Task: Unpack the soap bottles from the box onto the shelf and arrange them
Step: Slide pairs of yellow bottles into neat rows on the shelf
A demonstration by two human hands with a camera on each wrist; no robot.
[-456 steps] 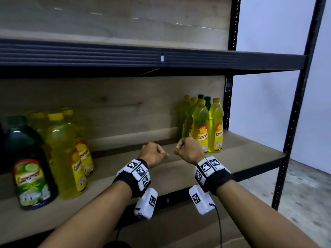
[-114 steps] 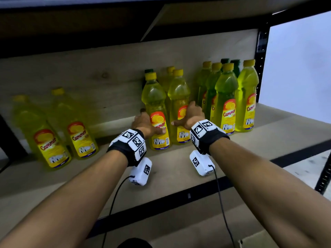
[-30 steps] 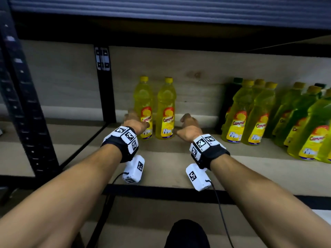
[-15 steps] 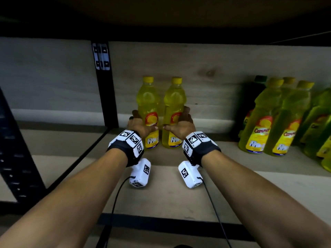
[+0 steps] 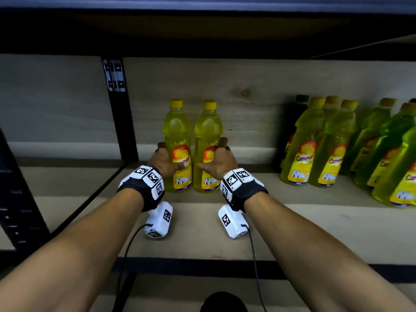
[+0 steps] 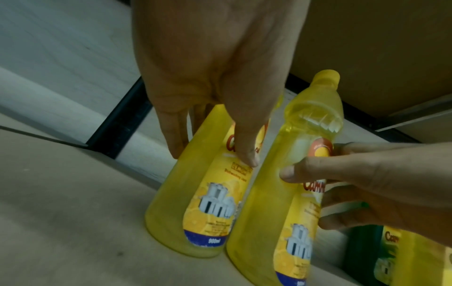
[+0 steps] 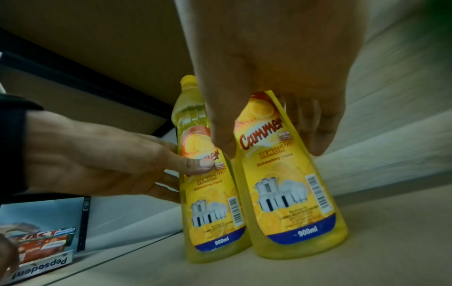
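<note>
Two yellow lemon soap bottles stand upright side by side on the wooden shelf (image 5: pixel 292 233), close to its back board. My left hand (image 5: pixel 172 156) grips the left bottle (image 5: pixel 176 131) at label height, thumb across the front. My right hand (image 5: pixel 215 157) grips the right bottle (image 5: pixel 208 131) the same way. In the left wrist view my left hand (image 6: pixel 212 156) has its fingers and thumb either side of the left bottle (image 6: pixel 193 203). In the right wrist view my right hand (image 7: pixel 272 151) wraps the right bottle (image 7: pixel 293 183), and the left bottle (image 7: pixel 210 203) touches it.
A cluster of several yellow and green soap bottles (image 5: pixel 315 149) stands to the right on the same shelf. A black upright post (image 5: pixel 119 113) rises just left of the pair. The upper shelf (image 5: pixel 202 30) hangs low overhead. Toothpaste boxes (image 7: pixel 41 249) lie further left.
A second ago my hands were apart on either side of the two yellow bottles; they have since closed in and now grip one bottle each. The bottles stand nearer together.
</note>
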